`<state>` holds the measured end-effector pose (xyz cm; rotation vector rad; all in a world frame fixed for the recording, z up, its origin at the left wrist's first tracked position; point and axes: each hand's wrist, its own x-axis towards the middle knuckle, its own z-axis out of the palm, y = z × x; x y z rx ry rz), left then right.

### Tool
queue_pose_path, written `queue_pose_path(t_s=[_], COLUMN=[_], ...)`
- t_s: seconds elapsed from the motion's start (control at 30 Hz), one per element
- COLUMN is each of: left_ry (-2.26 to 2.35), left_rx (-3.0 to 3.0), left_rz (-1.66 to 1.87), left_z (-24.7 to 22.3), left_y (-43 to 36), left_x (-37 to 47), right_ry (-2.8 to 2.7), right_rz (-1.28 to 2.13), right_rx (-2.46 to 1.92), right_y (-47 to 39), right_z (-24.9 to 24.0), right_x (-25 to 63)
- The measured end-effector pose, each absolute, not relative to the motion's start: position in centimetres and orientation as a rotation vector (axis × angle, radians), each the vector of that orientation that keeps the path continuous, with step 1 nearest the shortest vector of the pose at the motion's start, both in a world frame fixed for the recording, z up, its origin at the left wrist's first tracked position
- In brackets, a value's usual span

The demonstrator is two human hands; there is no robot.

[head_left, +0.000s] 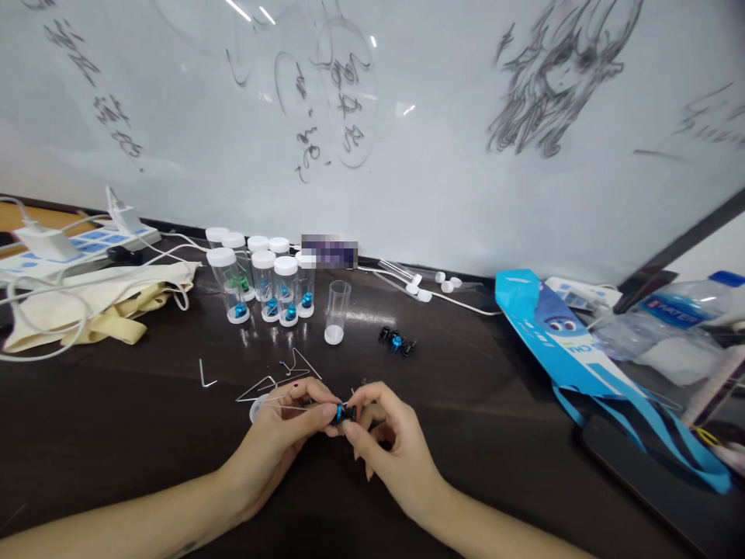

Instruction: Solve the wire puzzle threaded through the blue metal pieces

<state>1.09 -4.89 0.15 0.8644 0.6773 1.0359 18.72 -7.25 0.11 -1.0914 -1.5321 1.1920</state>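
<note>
Between my two hands is a small blue and black part (347, 414), low over the dark table. My left hand (289, 425) pinches its blue end with thumb and index finger; a thin metal wire or rod runs out from there to the left. The fingertips of my right hand (389, 444) close on the black end. Just behind my left hand lie a white round cap (259, 408), partly covered, and several thin bent metal rods (265, 386). An L-shaped hex key (203, 374) rests farther left. An open clear tube (338, 312) stands upright beyond my hands.
Several white-capped clear tubes (285, 291) holding blue or green parts stand at back left. Loose black and blue parts (396, 341) lie right of the open tube. A cloth bag (98, 299) and power strip (87, 247) are left; a blue bag (547, 334) and bottle (675, 310) right.
</note>
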Motion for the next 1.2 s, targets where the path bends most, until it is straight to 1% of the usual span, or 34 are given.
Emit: queue_pose_path(t_s=[0.2, 0.4, 0.57, 1.2], left_ry=[0.68, 0.668, 0.67, 0.61], left_rx=[0.866, 0.854, 0.867, 0.979], left_rz=[1.021, 1.025, 1.047, 1.011], left_z=[0.01, -0.16, -0.39, -0.3], left_y=[-4.93, -4.75, -4.61, -5.16], left_x=[1.06, 1.21, 1.23, 1.23], right_ry=[-1.504, -1.47, -1.504, -1.602], right_rz=[1.215, 1.318, 1.283, 1.352], right_rx=[-1.129, -1.089, -1.082, -1.048], right_y=[-6.98, -6.87, -6.99, -6.87], right_z=[-0.01, -0.41, -0.29, -0.37], right_x=[18.54, 18.67, 18.77, 18.89])
